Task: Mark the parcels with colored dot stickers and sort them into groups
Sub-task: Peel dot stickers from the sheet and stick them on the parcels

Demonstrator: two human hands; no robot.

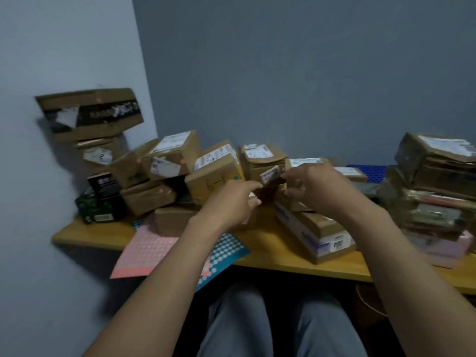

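Note:
A small brown parcel [271,175] with a white label is held above the wooden table [273,256], in front of the piled boxes. My right hand [313,185] grips its right side, fingers curled round it. My left hand [233,199] reaches to the parcel's left edge with the forefinger stretched out and touching it; the other fingers are curled. Whether a sticker is on that fingertip is too blurred to tell. A pink dot-sticker sheet [144,249] and a teal dot-sticker sheet [226,249] lie at the table's front edge under my left forearm.
Brown parcels are heaped at the back left [170,155], some bearing orange dots; one box [213,176] carries a teal dot. A long box [313,231] lies right of centre. A tall stack [435,186] stands at the far right. Dark boxes [101,199] sit by the left wall.

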